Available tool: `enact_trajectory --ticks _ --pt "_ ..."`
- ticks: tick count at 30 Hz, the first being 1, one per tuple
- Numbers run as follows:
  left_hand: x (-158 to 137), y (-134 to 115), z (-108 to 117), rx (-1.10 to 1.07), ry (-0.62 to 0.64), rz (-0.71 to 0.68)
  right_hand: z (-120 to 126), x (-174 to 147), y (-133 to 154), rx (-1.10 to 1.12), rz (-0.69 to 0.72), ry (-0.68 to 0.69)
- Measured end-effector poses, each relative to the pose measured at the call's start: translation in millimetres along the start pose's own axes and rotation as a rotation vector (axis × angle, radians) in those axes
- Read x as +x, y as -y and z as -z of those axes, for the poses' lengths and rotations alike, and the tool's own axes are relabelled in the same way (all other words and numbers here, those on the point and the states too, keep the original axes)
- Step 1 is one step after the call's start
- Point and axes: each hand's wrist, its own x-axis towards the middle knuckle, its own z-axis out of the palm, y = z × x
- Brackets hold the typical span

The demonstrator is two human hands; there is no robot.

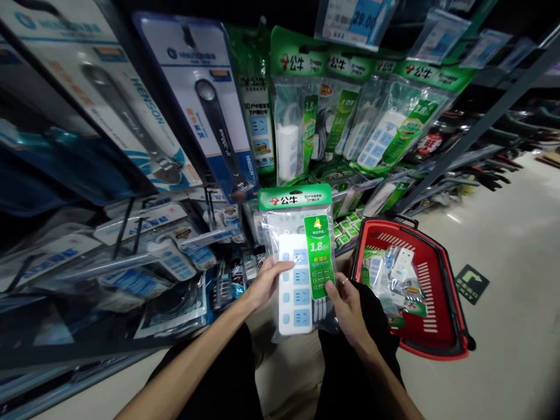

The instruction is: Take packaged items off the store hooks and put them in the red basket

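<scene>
A packaged power strip (295, 291), white with blue sockets in a clear bag with a green header, is held upright in front of me between both hands. My left hand (265, 283) grips the bag's left edge, its thumb lying across the front of the strip. On the right edge, my right hand (347, 303) pinches the bag, thumb on the green label; a ring shows on one finger. The fingers behind the bag are hidden. Similar packaged power strips (380, 137) hang on the rack just beyond it.
A red shopping basket (437, 274) with several packaged goods stands on the floor at the right, near a floor exit sign (472, 284). Carded adjustable wrenches (219, 125) hang at the upper left. Lower shelves (87, 332) hold more packs. Price tags (356, 20) line the top.
</scene>
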Motion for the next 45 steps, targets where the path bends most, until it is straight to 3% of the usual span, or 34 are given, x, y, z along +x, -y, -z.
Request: enact_trajectory --ticks 23,25,28,32,35,37,41,45 --pt "3 7 4 0.047 -0.023 0.01 1 -3 -7 -0.026 0.025 0.001" --pt "2 7 8 0.186 -0.041 -0.031 0 -2 -7 -0.061 0.014 0.032" --pt "-2 5 13 0.638 -0.053 -0.158 -1 1 -12 -0.226 -0.029 0.134" --pt "-6 6 13 1.098 0.129 -0.331 -1 5 -30 -0.594 -0.016 0.23" --pt "-6 9 12 1.243 0.318 -0.368 -2 2 -43 -0.828 -0.04 0.313" --pt "-4 11 12 1.297 0.35 -0.358 -4 -3 -47 -0.97 -0.062 0.345" --pt "0 12 16 1.382 0.248 -0.291 -9 -13 -42 -1.201 -0.118 0.455" --pt "6 15 20 1.39 0.181 -0.255 -9 -19 -37 -1.178 -0.134 0.641"
